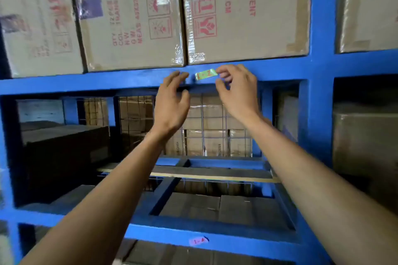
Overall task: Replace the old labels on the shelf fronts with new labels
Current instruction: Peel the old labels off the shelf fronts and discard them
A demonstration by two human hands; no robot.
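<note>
The right end of the green label (206,74) is covered by the fingertips (223,75) of the right hand (237,92), so the grip cannot be judged. Its red marking is too blurred to be read. At six o'clock, the pink label (198,240) is too small to be read. At nine o'clock, the cardboard box (38,21) is smeared and cut off.

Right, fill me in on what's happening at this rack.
A person is working on a green label on the front of a blue shelf beam, just under two cardboard boxes. The right hand pinches the label's right end; the left hand hovers open beside its left end, apparently not gripping it. Whether the label is going on or coming off can't be told. A pink label sits on a lower beam.
</note>
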